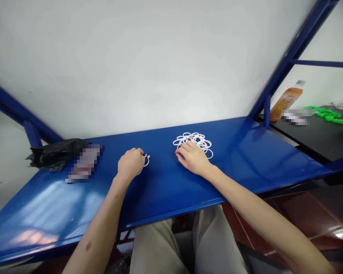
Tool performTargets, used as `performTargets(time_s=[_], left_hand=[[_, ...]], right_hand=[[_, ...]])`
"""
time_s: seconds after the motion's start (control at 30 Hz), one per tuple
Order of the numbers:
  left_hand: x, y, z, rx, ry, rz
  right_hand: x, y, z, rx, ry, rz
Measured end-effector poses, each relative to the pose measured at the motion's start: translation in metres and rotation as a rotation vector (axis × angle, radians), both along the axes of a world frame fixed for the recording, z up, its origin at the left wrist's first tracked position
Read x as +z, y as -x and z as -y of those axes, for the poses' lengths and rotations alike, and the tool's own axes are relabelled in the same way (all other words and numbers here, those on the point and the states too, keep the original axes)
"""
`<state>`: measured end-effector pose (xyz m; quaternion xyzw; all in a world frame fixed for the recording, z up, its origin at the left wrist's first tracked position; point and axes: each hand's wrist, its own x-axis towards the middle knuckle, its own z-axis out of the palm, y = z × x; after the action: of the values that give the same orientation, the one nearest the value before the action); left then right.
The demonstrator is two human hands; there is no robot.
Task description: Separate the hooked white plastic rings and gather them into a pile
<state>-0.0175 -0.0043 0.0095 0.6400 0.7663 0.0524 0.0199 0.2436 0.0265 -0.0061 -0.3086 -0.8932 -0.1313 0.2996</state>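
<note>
My left hand (131,163) is closed around a thin white ring (148,161). That ring has a gap with small rounded ends, and part of it is hidden by my fingers. To the right, a pile of similar white rings (200,140) lies loosely heaped on the blue table. My right hand (193,156) rests at the near left side of this pile, covering some rings. Its fingers are bent and drawn together, and whatever is between them is hidden.
The blue table (160,198) meets a pale wall. At its left lie a black plastic bag (55,154) and a blurred-out flat item (84,163). Blue metal posts (267,110) flank it. On a dark table at right stand an orange drink bottle (287,101) and green pieces (331,115).
</note>
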Motion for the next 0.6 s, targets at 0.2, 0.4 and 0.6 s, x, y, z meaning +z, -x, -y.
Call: performTargets(time_s=[0.2,0.4,0.6], left_hand=[[-0.001,-0.011,0.005,-0.137,-0.115,-0.046],[-0.001,-0.030,0.007,-0.398,-0.531,0.161],[-0.003,-0.053,0.015,-0.554,-0.610,0.496]], right_hand=[[-0.006,0.010,0.009,0.092,0.008,0.098],[-0.004,0.012,0.016,0.076,0.098,-0.010],[-0.004,0.012,0.016,0.058,0.328,-0.236]])
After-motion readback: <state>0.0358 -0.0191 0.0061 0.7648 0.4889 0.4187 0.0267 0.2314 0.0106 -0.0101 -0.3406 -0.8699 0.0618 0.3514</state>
